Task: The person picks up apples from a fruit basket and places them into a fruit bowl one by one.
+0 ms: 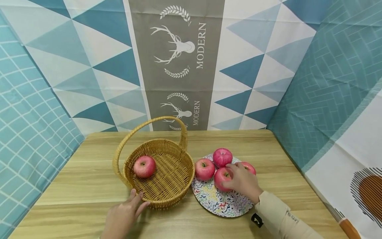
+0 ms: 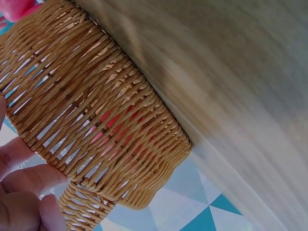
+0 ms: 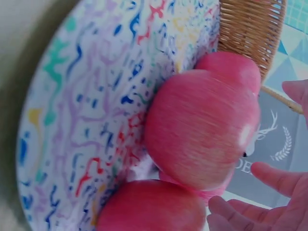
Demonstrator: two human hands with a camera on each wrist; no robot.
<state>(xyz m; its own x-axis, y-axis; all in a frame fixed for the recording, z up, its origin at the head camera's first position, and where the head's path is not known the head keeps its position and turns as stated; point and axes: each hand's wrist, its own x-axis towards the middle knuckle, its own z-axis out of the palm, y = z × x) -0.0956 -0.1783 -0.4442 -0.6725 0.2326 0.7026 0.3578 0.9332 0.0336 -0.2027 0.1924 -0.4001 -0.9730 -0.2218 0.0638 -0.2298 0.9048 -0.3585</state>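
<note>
A wicker basket [image 1: 162, 199] with a tall handle holds one red apple [image 1: 144, 166] at its left side. The left hand [image 1: 123, 214] is at the basket's front left, its bent fingers gripping the rim; fingers [image 2: 33, 179] on that rim show in the left wrist view. On the patterned round plate [image 1: 222, 204] sit several red apples. Over the front apple [image 1: 222, 179] reaches the right hand [image 1: 244, 181], thumb and fingers spread around its top. In the right wrist view a gap shows between the fingers [image 3: 274, 178] and the large apple [image 3: 202, 127].
The plate stands close to the basket's right side on a wooden table [image 1: 86, 186]. Other apples, a left one [image 1: 204, 169], a back one [image 1: 222, 157] and a right one [image 1: 248, 167], crowd the plate's back half. Patterned cloth walls [image 1: 113, 66] enclose the table.
</note>
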